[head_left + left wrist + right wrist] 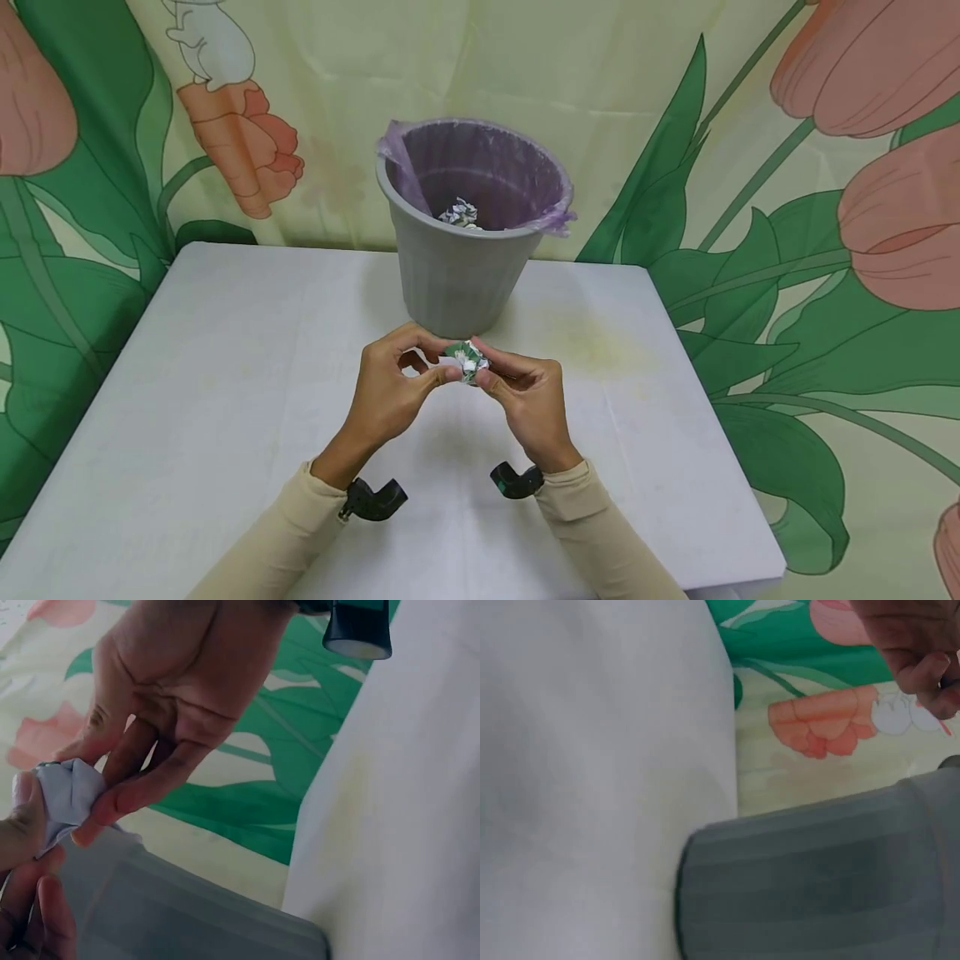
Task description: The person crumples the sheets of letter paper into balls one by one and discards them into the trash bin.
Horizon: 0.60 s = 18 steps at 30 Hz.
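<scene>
A small crumpled wrapper (pixel 468 362), green, white and silvery, is held between both hands above the white table. My left hand (pixel 393 375) pinches its left side with thumb and fingertips. From the right, my right hand (pixel 528 396) pinches it the same way. The left wrist view shows the wrapper (pixel 69 796) pale and folded, with the left hand (pixel 184 682) above it. Only part of a hand (pixel 922 660) shows at the upper right of the right wrist view; the wrapper is not visible there.
Just beyond the hands, a grey bin (pixel 461 279) with a purple liner (pixel 495 171) stands on the table (pixel 247 375). Inside it lies crumpled silvery material (pixel 459 213). A curtain (pixel 600 67) printed with tulips and leaves hangs behind.
</scene>
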Motion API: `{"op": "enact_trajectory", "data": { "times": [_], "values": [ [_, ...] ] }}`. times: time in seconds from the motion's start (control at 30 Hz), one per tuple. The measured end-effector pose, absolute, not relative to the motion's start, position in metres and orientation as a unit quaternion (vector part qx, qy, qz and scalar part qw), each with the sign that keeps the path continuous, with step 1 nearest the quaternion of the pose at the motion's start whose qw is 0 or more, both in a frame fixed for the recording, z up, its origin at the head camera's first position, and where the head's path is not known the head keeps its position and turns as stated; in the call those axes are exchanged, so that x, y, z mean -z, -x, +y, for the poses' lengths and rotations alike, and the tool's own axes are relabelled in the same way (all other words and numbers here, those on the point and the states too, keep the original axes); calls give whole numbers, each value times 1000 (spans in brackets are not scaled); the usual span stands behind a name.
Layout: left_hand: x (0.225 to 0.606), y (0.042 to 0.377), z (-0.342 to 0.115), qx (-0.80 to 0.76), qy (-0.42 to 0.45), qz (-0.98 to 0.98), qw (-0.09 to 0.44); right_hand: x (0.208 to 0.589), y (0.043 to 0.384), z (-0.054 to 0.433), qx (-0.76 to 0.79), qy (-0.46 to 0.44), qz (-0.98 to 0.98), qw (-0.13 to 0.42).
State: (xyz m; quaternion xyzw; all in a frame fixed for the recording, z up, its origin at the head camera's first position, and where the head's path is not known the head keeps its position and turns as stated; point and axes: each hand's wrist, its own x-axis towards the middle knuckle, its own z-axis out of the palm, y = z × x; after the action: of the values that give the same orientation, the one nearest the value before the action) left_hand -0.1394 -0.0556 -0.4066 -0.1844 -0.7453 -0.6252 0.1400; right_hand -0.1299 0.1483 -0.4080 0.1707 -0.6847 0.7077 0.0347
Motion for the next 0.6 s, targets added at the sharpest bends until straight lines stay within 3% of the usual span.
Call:
{"op": "enact_trajectory", "data": {
  "times": [0.27, 0.6],
  "values": [
    [382, 152, -59, 605, 177, -758, 169, 385, 141, 145, -676, -199, -702, 99],
    [349, 171, -58, 590, 185, -759, 204, 348, 159, 141, -691, -177, -692, 109]
  ]
}}
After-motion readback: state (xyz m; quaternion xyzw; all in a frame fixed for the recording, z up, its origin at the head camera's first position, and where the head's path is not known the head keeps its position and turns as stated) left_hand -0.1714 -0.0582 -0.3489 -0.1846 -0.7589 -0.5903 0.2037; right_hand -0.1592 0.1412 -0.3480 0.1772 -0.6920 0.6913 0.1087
